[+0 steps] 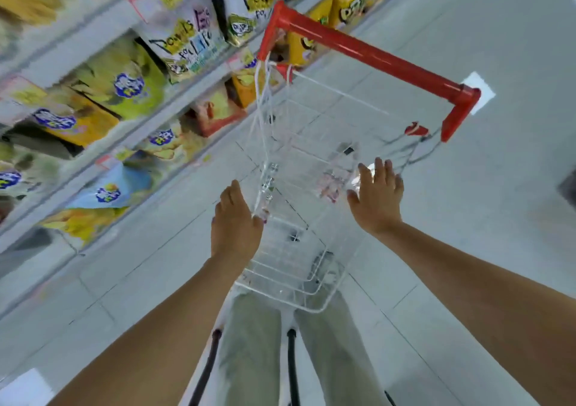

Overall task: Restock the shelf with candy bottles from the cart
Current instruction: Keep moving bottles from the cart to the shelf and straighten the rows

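A white wire cart [314, 304] with a red handle [371, 53] stands in front of me, seen from above. Inside it lies a clear candy bottle [332, 184] with a pinkish label. My right hand [378, 197] is spread over the bottle's right end, fingers apart, not closed around it. My left hand [235, 221] is at the cart's left rim, its thumb against the wire. Clear, blurred shapes [268, 184] rise along the rim just beyond that thumb. Whether they are a bottle in the hand, I cannot tell.
A shelf unit [103, 41] runs along the left, packed with yellow, white and blue snack bags [124, 84]. Grey tiled floor [467, 250] surrounds the cart. My legs in pale trousers [249, 343] are just behind the cart.
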